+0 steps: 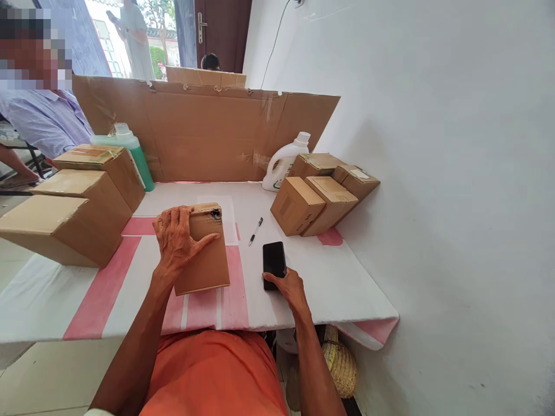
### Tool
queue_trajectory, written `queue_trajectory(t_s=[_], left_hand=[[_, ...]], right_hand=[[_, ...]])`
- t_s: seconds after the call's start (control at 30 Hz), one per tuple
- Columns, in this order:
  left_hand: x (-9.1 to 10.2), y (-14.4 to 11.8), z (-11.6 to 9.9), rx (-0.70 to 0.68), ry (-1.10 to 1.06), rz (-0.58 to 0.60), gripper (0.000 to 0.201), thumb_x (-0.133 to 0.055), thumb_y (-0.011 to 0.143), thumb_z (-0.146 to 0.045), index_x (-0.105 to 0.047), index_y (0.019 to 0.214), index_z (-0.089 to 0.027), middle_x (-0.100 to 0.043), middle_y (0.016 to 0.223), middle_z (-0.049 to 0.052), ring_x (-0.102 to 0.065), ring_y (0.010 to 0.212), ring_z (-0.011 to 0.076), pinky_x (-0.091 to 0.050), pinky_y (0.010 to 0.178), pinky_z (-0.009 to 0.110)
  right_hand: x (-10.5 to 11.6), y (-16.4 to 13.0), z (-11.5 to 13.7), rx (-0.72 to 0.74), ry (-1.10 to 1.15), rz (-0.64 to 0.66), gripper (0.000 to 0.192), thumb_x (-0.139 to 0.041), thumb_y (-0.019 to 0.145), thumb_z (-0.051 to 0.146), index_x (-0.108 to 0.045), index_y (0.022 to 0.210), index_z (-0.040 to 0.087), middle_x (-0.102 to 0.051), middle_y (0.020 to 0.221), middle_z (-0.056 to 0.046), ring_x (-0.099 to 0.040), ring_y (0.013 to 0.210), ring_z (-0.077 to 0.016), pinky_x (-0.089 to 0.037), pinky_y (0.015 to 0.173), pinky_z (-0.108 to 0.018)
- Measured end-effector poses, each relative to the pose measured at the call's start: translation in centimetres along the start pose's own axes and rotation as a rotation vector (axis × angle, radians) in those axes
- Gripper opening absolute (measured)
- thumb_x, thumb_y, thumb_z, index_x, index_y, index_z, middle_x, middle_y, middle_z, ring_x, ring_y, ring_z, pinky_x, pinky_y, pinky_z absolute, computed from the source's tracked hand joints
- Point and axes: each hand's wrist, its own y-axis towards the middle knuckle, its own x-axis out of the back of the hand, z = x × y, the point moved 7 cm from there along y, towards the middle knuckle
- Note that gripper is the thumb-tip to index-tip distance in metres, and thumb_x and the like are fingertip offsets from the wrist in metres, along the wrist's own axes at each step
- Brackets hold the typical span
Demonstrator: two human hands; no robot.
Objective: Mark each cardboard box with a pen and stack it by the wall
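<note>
A flat cardboard box [203, 260] lies in front of me, with a dark scribble-like patch at its upper right corner. My left hand [177, 236] grips it from the left, fingers at its far left edge and thumb stretched across the top. To the right, a black smartphone [274, 260] rests on the table, its dark screen upward. My right hand [288, 286] is closed on the phone's lower end, thumb over the front and the other fingers partly hidden. Between box and phone lies a pen [256, 231]. A white paper sheet [229, 211] shows partly behind the box.
Cardboard boxes stand on the left [65, 231] and right [299, 202] of the cloth-covered table [299, 312]. A green bottle [141, 162] and a white jug [281, 164] flank a cardboard screen [208, 133]. A wall [433, 173] borders the right; a person [39, 112] sits left.
</note>
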Motion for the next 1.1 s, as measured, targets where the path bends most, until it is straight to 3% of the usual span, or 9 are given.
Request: queue_trajectory(t_s=[0.1,0.17,0.27,0.47,0.57,0.77,1.1], left_hand=[[-0.1,-0.1,0.0,0.005,0.007,0.006,0.072,-0.08,0.079,-0.067,-0.06,0.13,-0.02,-0.068,0.13,0.018,-0.056,0.124,0.0424,-0.036,0.11,0.057],[-0.1,0.0,0.0,0.011,0.024,0.01,0.069,-0.079,0.081,-0.066,-0.061,0.13,-0.021,-0.068,0.13,0.018,-0.056,0.124,0.0421,-0.037,0.109,0.056],[-0.1,-0.1,-0.1,-0.005,0.03,0.02,0.069,-0.08,0.081,-0.065,-0.061,0.13,-0.02,-0.068,0.13,0.018,-0.056,0.124,0.0414,-0.038,0.109,0.055],[0.3,-0.5,-0.3,-0.054,0.05,0.004,0.064,-0.077,0.083,-0.061,-0.061,0.129,-0.018,-0.069,0.129,0.019,-0.058,0.121,0.0405,-0.04,0.106,0.053],[0.7,-0.7,-0.6,-0.078,0.041,-0.012,0.055,-0.072,0.087,-0.055,-0.062,0.128,-0.019,-0.07,0.128,0.017,-0.059,0.119,0.0385,-0.041,0.105,0.051],[0.7,-0.7,-0.6,-0.069,0.012,0.002,0.044,-0.065,0.09,-0.043,-0.062,0.128,-0.02,-0.07,0.13,0.016,-0.058,0.121,0.0372,-0.04,0.106,0.051],[0.7,-0.8,-0.8,-0.085,0.032,-0.004,0.047,-0.067,0.086,-0.037,-0.062,0.129,-0.018,-0.07,0.129,0.017,-0.059,0.121,0.0366,-0.039,0.107,0.049]], right_hand=[[-0.8,-1.6,0.2,0.043,0.218,0.07,0.032,-0.071,0.086,0.039,-0.07,0.108,0.017,-0.082,0.107,-0.012,-0.079,0.107,-0.0323,-0.063,0.09,-0.042],[-1.5,-3.5,1.1,0.059,0.564,0.191,0.039,-0.076,0.085,0.042,-0.068,0.115,0.018,-0.082,0.113,-0.012,-0.081,0.103,-0.0305,-0.065,0.09,-0.042],[-1.9,-6.7,4.7,0.108,1.068,0.396,0.053,-0.092,0.075,0.04,-0.068,0.118,0.021,-0.081,0.119,-0.011,-0.082,0.095,-0.0291,-0.069,0.085,-0.044],[-2.7,-11.3,14.5,0.431,1.205,0.664,0.041,-0.089,0.084,0.04,-0.07,0.115,0.023,-0.081,0.111,-0.008,-0.081,0.085,-0.0246,-0.07,0.073,-0.039],[-4.5,-12.0,17.2,0.527,1.233,0.76,0.04,-0.083,0.088,0.053,-0.07,0.111,0.022,-0.08,0.11,-0.009,-0.081,0.09,-0.0268,-0.07,0.076,-0.04],[-7.1,-11.9,16.9,0.486,1.267,0.833,0.053,-0.072,0.09,0.07,-0.071,0.11,0.021,-0.081,0.106,-0.012,-0.08,0.102,-0.0302,-0.069,0.083,-0.043],[-7.6,-12.2,16.2,0.425,1.291,0.905,0.064,-0.073,0.086,0.077,-0.074,0.113,0.018,-0.082,0.105,-0.013,-0.081,0.098,-0.0309,-0.068,0.085,-0.045]])
